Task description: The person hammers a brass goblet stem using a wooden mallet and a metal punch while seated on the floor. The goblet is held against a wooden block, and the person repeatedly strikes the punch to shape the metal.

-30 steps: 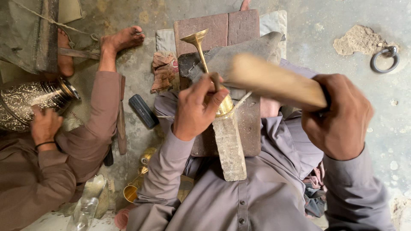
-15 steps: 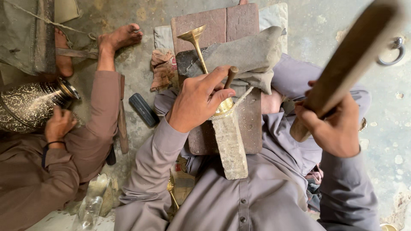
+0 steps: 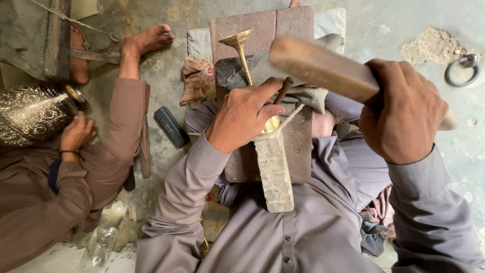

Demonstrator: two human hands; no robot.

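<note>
Brass horn (image 3: 241, 48) lies along the board (image 3: 298, 151), flared end at its far edge, narrow end under the left hand (image 3: 245, 116), whose fingers are clamped on a punch (image 3: 283, 91). Right hand (image 3: 401, 111) is fisted around a wooden mallet (image 3: 323, 68) raised above. Stone block (image 3: 274, 172) overhangs the board's near edge. A co-worker's hand (image 3: 76, 134) rests on an engraved vessel (image 3: 33, 112).

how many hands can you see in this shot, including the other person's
3. The left hand pinches a thin brown punch; the right hand grips a wooden mallet; a co-worker's hand touches an engraved metal vase. Others may be hidden.

Metal ring (image 3: 462, 69), black cylinder (image 3: 172, 126), rag (image 3: 196, 78)
</note>
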